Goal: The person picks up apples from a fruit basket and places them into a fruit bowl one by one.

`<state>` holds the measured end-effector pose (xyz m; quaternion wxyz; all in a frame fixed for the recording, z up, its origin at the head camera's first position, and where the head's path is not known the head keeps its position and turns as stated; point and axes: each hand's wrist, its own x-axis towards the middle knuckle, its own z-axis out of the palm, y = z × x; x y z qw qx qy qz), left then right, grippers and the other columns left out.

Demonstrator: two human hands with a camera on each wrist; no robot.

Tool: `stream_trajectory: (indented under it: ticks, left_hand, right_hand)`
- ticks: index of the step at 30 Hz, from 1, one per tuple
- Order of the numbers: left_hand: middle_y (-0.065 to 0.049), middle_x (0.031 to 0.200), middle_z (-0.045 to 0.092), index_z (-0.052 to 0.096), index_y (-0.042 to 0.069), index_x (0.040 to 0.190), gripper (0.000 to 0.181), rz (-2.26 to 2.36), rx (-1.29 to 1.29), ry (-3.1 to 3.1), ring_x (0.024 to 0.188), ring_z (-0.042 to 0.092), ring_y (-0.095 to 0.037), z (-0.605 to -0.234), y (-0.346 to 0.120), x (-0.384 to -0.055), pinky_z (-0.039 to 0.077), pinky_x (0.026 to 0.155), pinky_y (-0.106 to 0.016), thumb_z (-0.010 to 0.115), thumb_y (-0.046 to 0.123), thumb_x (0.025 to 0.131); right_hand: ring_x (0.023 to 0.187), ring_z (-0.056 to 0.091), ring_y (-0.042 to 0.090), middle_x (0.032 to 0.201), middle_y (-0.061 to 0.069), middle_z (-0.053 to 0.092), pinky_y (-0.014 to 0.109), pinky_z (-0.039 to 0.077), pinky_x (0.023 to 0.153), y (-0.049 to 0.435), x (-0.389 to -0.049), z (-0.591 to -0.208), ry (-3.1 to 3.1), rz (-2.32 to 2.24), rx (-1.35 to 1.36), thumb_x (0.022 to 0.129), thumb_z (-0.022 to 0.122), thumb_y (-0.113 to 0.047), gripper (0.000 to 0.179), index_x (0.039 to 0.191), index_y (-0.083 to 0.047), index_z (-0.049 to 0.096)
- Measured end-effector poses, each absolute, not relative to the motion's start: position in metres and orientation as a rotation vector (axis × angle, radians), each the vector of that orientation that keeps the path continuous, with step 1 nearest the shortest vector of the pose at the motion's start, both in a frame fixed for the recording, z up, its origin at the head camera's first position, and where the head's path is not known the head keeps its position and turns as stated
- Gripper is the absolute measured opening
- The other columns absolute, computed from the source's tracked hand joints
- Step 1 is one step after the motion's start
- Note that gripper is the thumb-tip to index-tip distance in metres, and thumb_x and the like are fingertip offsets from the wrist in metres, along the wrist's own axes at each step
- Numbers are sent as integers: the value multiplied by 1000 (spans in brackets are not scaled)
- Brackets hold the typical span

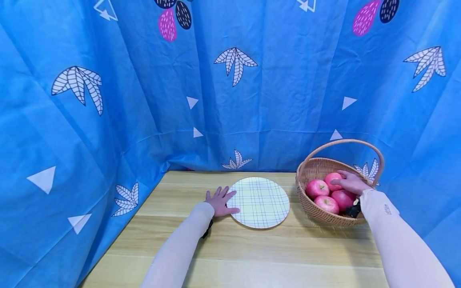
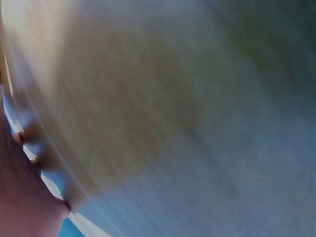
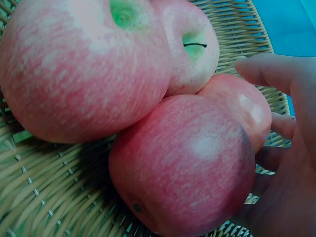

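A round pale plate (image 1: 258, 203) with a thin checked line pattern lies on the wooden table. My left hand (image 1: 219, 203) is spread at its left edge, thumb and index finger reaching over the rim. The left wrist view is mostly blurred, with part of that hand (image 2: 29, 192) at the lower left. On the right, a wicker basket (image 1: 303, 170) holds several red apples (image 1: 317, 188). My right hand (image 1: 352, 183) reaches inside, fingers around the far side of the rear apple (image 1: 332, 180). In the right wrist view, the thumb is just off this apple (image 3: 237, 101).
The basket's tall arched handle (image 1: 343, 141) rises over the apples and the right hand. A blue patterned curtain (image 1: 230, 104) hangs behind the table (image 1: 230, 260) and along both sides. Black straps (image 1: 354, 208) are worn at the wrists.
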<state>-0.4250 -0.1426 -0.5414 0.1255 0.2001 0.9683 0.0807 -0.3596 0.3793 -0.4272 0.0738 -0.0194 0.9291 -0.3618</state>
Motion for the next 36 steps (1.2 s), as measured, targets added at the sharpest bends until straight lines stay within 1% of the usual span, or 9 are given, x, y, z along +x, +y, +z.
stream_trajectory:
  ticks: [5,8,12,18,23,25,28,32,36]
  left_hand:
    - [4,171,1,12,48,159,101,198,570,2819,157,-3,-32,-540,-142,-425,-4,117,-72,38,96,75]
    - [3,171,4,15,47,159,101,202,576,2827,157,-1,-33,-543,-142,-426,-3,117,-73,37,97,74]
    - [2,172,4,14,47,160,104,192,585,2829,157,-1,-33,-547,-141,-428,-3,116,-74,33,99,72]
    - [3,171,4,13,49,159,107,189,590,2845,157,-1,-33,-551,-139,-428,-3,115,-75,29,102,68]
    - [4,171,4,14,49,159,105,206,591,2840,157,-1,-33,-550,-139,-428,-3,115,-75,31,101,70]
    - [4,171,4,14,48,159,103,202,580,2840,158,-1,-32,-547,-138,-426,-3,116,-74,33,99,72]
    - [5,171,3,13,49,159,102,193,568,2842,158,-2,-31,-549,-139,-427,-4,116,-73,33,99,72]
    - [4,172,3,13,49,159,104,192,565,2840,158,-2,-32,-551,-141,-429,-5,116,-74,30,101,71]
    - [3,172,4,13,47,160,104,193,566,2844,158,-2,-33,-549,-142,-427,-6,116,-73,31,100,72]
  right_hand:
    - [101,64,34,124,33,56,34,55,78,382,-361,-429,2808,-1094,-95,99,58,-37,65,141,8,38]
    - [108,61,41,131,37,49,43,54,88,383,-362,-431,2794,-1072,-91,99,57,-38,72,147,10,32]
    - [121,53,50,142,42,37,55,49,100,382,-362,-433,2774,-1052,-31,99,56,-41,86,152,14,15]
    - [114,58,45,136,39,46,50,52,94,378,-362,-434,2806,-993,22,96,60,-48,89,147,15,23]
    - [112,57,44,133,39,46,50,52,92,379,-363,-437,2815,-983,22,96,61,-49,90,144,17,24]
    - [110,56,43,130,38,46,50,52,92,380,-365,-438,2834,-980,16,96,62,-47,86,142,17,27]
    - [105,59,39,123,35,51,40,52,85,381,-368,-440,2861,-990,-2,96,64,-43,77,136,17,35]
    - [100,59,36,117,33,54,35,50,80,382,-373,-443,2883,-986,-7,95,66,-41,72,130,16,40]
    - [104,59,39,121,35,52,44,52,87,384,-376,-446,2878,-977,-13,95,66,-42,77,134,17,38]
